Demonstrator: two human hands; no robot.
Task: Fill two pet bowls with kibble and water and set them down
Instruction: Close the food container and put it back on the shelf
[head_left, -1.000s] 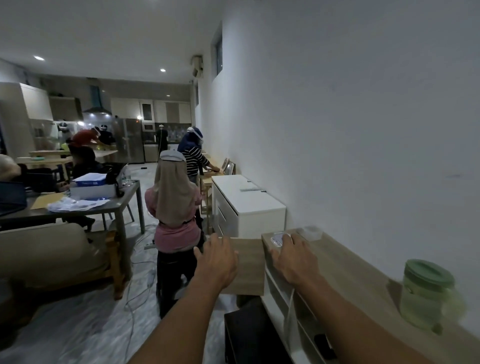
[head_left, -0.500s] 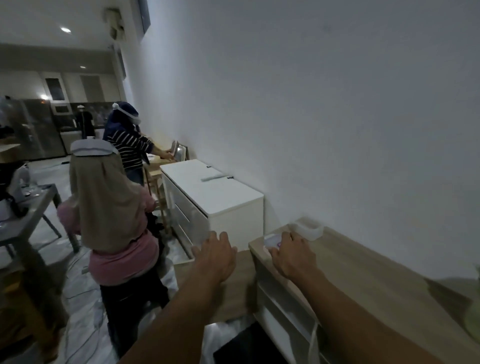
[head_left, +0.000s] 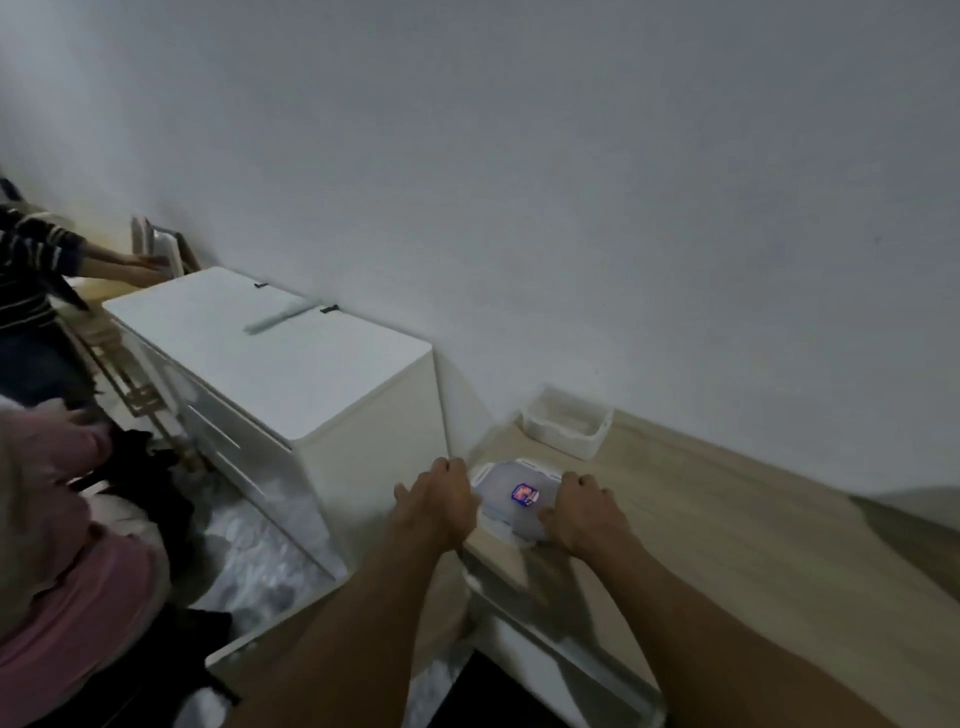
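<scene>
Light wood-grain surface runs along the white wall, w/ its near-left corner right under both hands; most of the top toward the right end is bare. At that corner sits a lidded plastic container, translucent whitish, rectangular w/ rounded corners and side clip flaps, small blue/red sticker on the lid; contents can't be seen. Left hand is at the container's left side, partly past the surface's left edge, fingers curled down over the container's edge; right hand at its right side, fingers bent, thumb toward the lid. Both seem to press or clasp the container between them, but whether they truly grip it can't be told. Farther back in the same corner, touching the wall, a small white open tray, rectangular, low walls, apart from the container. Left of the surface, a narrow gap, then a white cabinet w/ smooth flat top and drawer fronts, lower than the surface. Open shelf under the surface front edge. Left side of room is tight: a person in pink top close by, another in a striped sleeve past the cabinet.
</scene>
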